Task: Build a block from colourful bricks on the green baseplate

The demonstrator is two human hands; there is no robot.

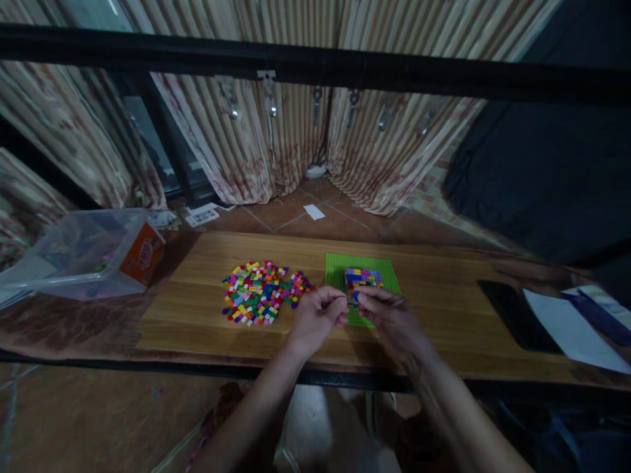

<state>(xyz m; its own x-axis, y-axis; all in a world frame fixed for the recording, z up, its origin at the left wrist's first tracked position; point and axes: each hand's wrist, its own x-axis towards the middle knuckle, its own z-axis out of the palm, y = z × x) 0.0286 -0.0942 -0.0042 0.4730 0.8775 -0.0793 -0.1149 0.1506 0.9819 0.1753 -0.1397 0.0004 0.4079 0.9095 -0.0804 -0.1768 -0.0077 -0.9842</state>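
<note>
Both hands meet over the near part of a green baseplate (336,266). A block built of many-coloured toy bricks (363,274) stands on that plate, just beyond my fingers. My right hand (387,312) is closed in a pinch on a small blue brick (355,297). Thumb and fingers of my left hand (320,314) are pressed together close beside it; whatever they hold, if anything, is too small to make out. Left of my hands, a loose heap of small coloured bricks (256,292) is spread on the wooden board (197,289).
A clear plastic tub (83,243) with an orange label stands at the far left. On the right lie a dark flat tablet-like object (515,315) and white paper (576,328). A black bar (315,62) with hanging clips crosses in front of the curtains (276,151).
</note>
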